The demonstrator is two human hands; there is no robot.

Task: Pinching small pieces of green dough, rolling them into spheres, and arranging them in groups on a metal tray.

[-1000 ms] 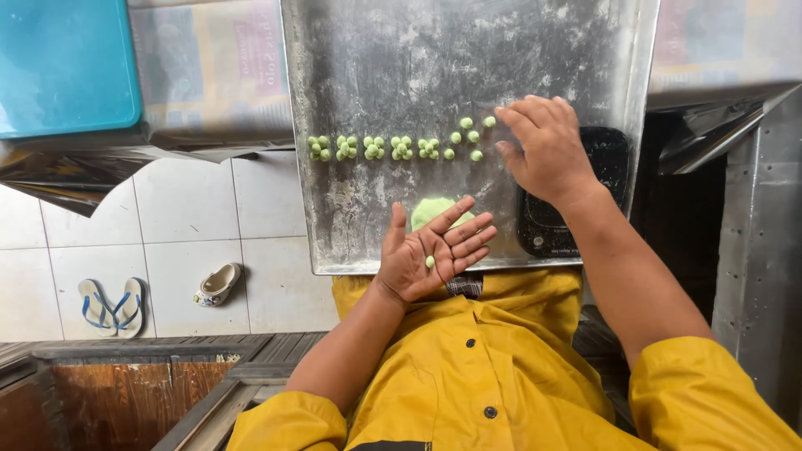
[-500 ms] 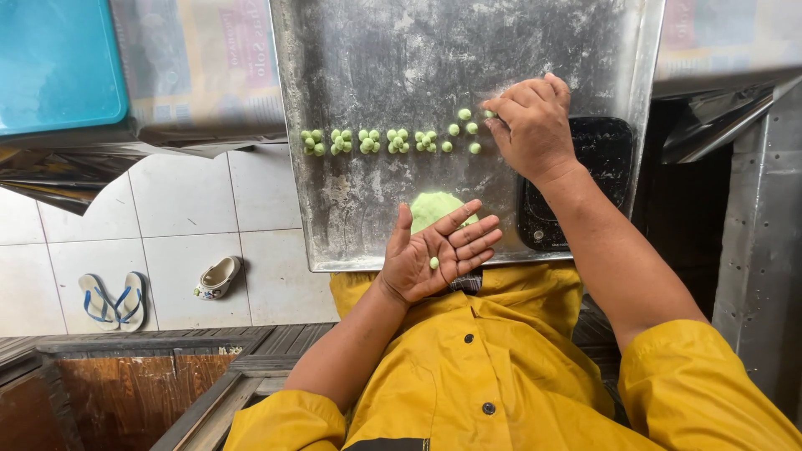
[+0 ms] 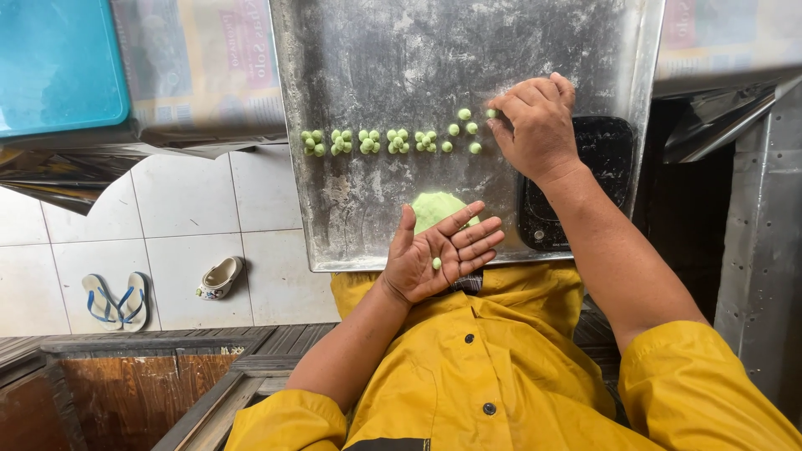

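Note:
A floured metal tray (image 3: 376, 50) lies in front of me. On it runs a row of small green dough balls (image 3: 368, 141) in clusters, with looser balls at the row's right end. My right hand (image 3: 535, 125) rests palm down there, its fingertips touching one small green ball (image 3: 491, 114). My left hand (image 3: 439, 250) lies palm up at the tray's near edge, fingers spread, with one tiny green dough ball (image 3: 436, 264) on the palm. A larger lump of green dough (image 3: 434, 207) sits on the tray just behind that hand.
A black digital scale (image 3: 585, 167) lies on the tray under my right wrist. A teal lid (image 3: 54, 63) and printed paper lie at the left. Below, on the tiled floor, are flip-flops (image 3: 113, 299) and a small shoe (image 3: 219, 277). A metal cabinet (image 3: 764, 250) stands at right.
My right hand has moved up and slightly right along the tray to the end of the row. My left hand stays palm up with the small ball on it.

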